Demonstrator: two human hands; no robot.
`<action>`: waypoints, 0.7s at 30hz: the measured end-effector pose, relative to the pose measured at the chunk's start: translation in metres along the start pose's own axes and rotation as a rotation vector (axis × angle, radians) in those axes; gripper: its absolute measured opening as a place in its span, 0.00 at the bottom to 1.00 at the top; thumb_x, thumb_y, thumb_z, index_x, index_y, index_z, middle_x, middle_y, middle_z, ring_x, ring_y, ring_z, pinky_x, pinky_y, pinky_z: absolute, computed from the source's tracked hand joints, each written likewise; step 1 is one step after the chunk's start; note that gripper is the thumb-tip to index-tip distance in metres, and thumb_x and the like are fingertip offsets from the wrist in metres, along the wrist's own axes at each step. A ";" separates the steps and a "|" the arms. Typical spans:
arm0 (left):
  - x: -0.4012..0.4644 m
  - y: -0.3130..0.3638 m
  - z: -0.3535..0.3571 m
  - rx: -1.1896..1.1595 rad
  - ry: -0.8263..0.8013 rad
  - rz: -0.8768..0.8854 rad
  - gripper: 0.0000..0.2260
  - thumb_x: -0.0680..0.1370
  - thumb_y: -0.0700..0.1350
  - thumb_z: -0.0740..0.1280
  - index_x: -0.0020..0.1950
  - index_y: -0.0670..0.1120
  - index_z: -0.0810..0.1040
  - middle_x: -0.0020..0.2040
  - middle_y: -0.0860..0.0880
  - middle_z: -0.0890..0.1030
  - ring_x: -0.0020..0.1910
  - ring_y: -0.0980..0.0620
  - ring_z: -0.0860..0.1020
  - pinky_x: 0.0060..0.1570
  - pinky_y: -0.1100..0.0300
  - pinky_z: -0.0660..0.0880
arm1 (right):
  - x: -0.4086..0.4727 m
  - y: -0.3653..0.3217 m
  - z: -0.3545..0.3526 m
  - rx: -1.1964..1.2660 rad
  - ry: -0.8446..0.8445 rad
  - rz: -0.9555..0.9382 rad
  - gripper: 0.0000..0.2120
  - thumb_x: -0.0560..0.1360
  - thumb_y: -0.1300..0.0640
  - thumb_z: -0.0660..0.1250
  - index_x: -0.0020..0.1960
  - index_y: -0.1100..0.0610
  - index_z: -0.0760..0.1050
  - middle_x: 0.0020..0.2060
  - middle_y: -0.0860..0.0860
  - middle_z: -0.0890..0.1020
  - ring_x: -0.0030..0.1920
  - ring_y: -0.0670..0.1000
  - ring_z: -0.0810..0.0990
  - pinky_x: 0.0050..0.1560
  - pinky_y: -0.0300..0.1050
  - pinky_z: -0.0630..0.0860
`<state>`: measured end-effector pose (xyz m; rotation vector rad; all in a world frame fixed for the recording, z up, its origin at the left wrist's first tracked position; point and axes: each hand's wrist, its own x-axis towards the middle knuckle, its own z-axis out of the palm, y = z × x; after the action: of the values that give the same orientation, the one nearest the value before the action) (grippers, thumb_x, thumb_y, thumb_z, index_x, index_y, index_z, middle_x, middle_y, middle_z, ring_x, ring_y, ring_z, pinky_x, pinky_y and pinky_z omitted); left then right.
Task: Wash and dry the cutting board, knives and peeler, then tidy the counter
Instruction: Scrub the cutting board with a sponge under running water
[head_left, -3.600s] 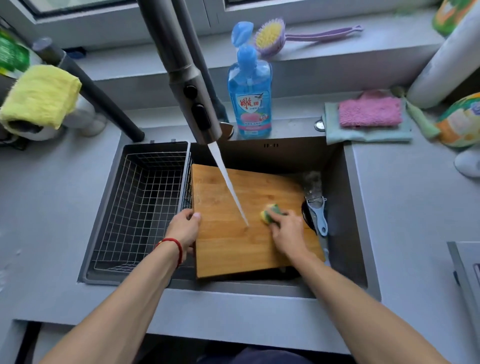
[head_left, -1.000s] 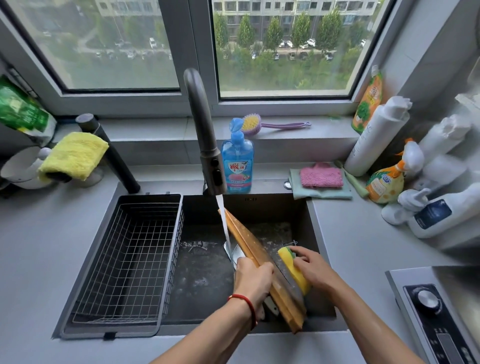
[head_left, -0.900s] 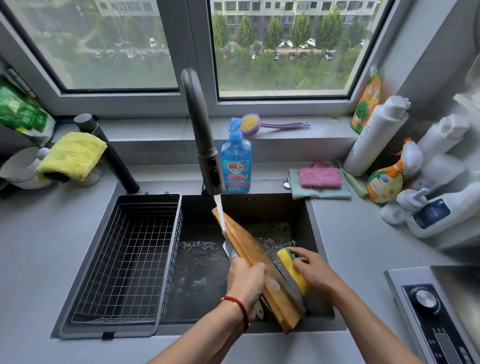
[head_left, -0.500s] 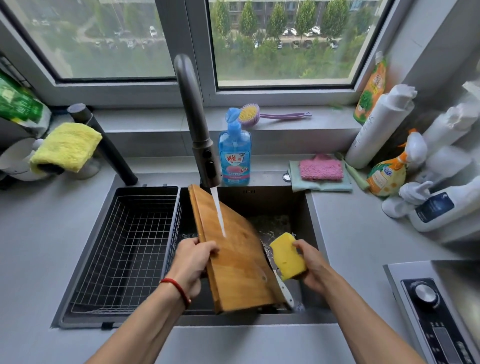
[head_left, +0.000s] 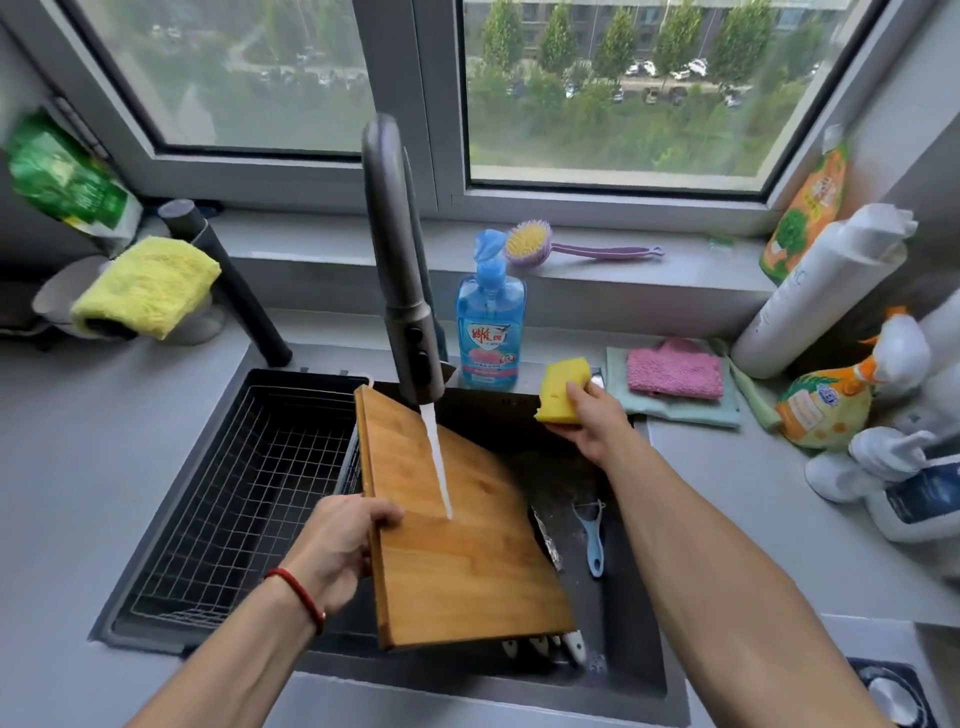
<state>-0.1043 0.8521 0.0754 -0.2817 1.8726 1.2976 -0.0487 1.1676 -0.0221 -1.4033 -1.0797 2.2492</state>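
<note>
Cutting board (head_left: 457, 530) is tilted over the sink (head_left: 639, 654), centre frame, water stream (head_left: 439, 467) from the faucet (head_left: 400, 270) landing on its face. Left hand (head_left: 343, 545) grips the board's left edge at 9 o'clock of it, thumb on top, red string on the wrist. Right hand (head_left: 592, 421) at the board's 2 o'clock, off the board, fingers clamped round a yellow sponge (head_left: 563, 389) held up near the sink's back rim. Blue peeler (head_left: 592, 535) lies on the sink floor at the board's 3 o'clock. Knife handles (head_left: 545, 647), white-tipped, poke out under the board's near edge at 5 o'clock; blades hidden. Wire basket (head_left: 249, 499) sits in the sink's left part at 9 o'clock. Blue soap bottle (head_left: 491, 327) behind the sink at 12, pink cloth (head_left: 675, 369) at 2, yellow cloth (head_left: 145, 286) far at 10.
</note>
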 end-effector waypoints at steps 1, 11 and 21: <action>0.002 0.000 0.000 -0.011 0.000 0.000 0.11 0.77 0.37 0.70 0.57 0.37 0.75 0.54 0.36 0.82 0.53 0.37 0.81 0.53 0.43 0.79 | 0.010 -0.007 0.005 0.014 -0.013 -0.001 0.23 0.84 0.60 0.62 0.78 0.58 0.64 0.70 0.59 0.74 0.67 0.63 0.75 0.54 0.63 0.78; -0.005 0.005 0.027 0.078 -0.007 0.063 0.06 0.75 0.35 0.71 0.51 0.39 0.83 0.42 0.44 0.87 0.44 0.44 0.85 0.41 0.53 0.78 | 0.025 0.003 0.003 -0.964 0.215 -0.337 0.33 0.78 0.61 0.67 0.81 0.56 0.60 0.70 0.63 0.67 0.65 0.64 0.72 0.65 0.49 0.69; -0.030 -0.013 0.045 0.271 0.050 0.228 0.04 0.69 0.40 0.71 0.36 0.44 0.85 0.34 0.47 0.85 0.36 0.45 0.84 0.38 0.51 0.81 | -0.112 0.004 0.056 -1.217 -0.090 -0.729 0.15 0.82 0.47 0.63 0.64 0.51 0.80 0.59 0.51 0.81 0.61 0.53 0.78 0.59 0.48 0.75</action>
<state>-0.0550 0.8772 0.0825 0.0438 2.1432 1.1715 -0.0416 1.0752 0.0618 -0.8629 -2.6514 1.0607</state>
